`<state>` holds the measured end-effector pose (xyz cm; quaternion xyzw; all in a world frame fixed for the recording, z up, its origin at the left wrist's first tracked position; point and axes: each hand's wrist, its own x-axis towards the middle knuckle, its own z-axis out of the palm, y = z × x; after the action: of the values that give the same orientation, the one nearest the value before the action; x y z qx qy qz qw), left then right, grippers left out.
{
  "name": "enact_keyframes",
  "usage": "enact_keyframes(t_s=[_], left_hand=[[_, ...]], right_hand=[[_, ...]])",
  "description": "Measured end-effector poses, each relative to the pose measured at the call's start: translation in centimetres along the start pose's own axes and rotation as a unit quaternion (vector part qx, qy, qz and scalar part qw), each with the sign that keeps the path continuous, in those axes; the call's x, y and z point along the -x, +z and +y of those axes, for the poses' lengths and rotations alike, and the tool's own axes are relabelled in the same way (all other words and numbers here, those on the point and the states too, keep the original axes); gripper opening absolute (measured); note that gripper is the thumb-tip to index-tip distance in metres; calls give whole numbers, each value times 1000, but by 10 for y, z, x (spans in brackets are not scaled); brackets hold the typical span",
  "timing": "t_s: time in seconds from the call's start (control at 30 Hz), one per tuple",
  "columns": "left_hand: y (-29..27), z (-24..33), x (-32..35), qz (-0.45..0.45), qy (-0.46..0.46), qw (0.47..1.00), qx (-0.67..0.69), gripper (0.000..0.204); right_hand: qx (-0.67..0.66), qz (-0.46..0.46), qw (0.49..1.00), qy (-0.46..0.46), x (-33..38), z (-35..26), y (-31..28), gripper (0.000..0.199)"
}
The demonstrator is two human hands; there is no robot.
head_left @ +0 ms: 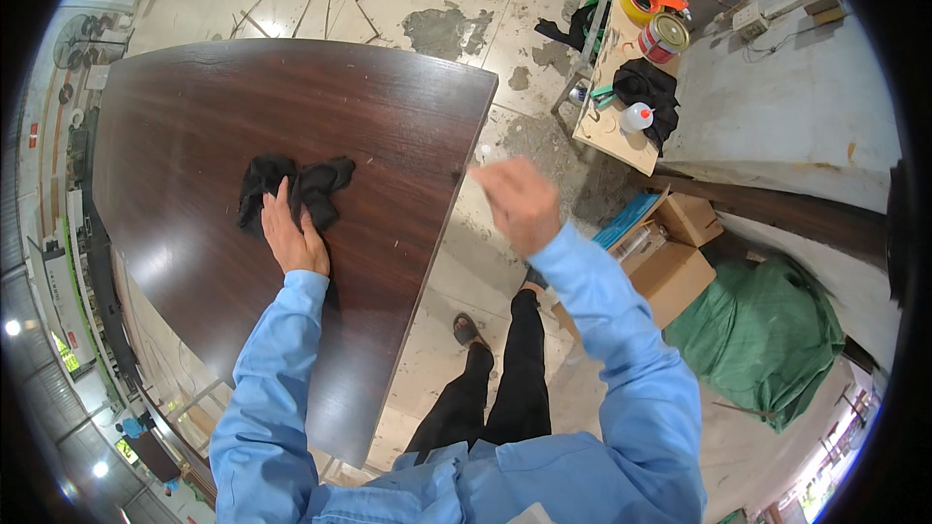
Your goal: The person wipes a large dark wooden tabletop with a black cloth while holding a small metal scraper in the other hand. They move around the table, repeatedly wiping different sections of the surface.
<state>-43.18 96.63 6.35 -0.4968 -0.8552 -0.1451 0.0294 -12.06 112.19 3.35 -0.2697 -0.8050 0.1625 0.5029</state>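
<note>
A black cloth lies bunched on a large dark brown worktop, a glossy wood-grain panel with a curved far edge. The cloth is crumpled into soft folds, matte and wrinkled, wider than the hand on it, with one lobe spreading toward the right and another toward the left. It sits near the middle of the worktop, a little toward the near side.

The left hand rests flat on the near part of the cloth, palm down, fingers stretched forward and pressed onto the fabric rather than curled around it. The right hand hangs in the air past the right edge of the worktop, over the concrete floor; it is blurred, so I cannot tell whether its fingers are spread or closed, and nothing can be made out in it. Both arms wear light blue sleeves.

The surface of the worktop shows a pale sheen at its near left part and a few faint specks close to the cloth. To the right stand open cardboard boxes and a heap of green sheeting; farther off, a narrow bench carries a paint can and a small white bottle.
</note>
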Motion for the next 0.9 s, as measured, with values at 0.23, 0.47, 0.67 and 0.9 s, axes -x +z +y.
enact_keyframes(t_s=[0.23,0.47,0.67,0.9], left_hand=[[0,-1,0,-1,-3,1000,-2,49],[2,-1,-1,3,5,1000,2,49],[3,-3,-2,2,0,1000,1,48],[6,-7,-3,14,12,1000,-8,48]], right_hand=[[100,53,991,75,-11,36,27,23],[76,-3,993,87,9,-39,4,26],[52,50,996,48,8,-11,29,27],[13,-45,999,21,33,-91,6,19]])
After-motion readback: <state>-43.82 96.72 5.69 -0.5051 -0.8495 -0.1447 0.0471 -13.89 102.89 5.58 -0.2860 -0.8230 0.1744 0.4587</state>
